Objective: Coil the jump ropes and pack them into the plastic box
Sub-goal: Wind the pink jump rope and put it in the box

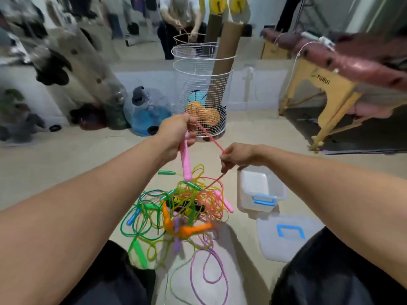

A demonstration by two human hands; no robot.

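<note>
A tangled heap of jump ropes [187, 208] in green, yellow, orange, pink and purple lies on the floor between my knees. My left hand [176, 130] grips a pink handle [185, 159] that hangs down over the heap. The pink cord [210, 137] runs from that hand to my right hand [236, 156], which pinches it; below, the cord drops into the heap. The open plastic box [259, 190] with a blue latch stands to the right of the heap. Its lid [286, 236] lies on the floor in front of it.
A white wire basket [201, 84] with cardboard tubes stands beyond my hands. A folding table with a padded top [343, 69] is at the right. A blue water bottle [145, 111] and clutter line the left wall. A mirror shows a seated person.
</note>
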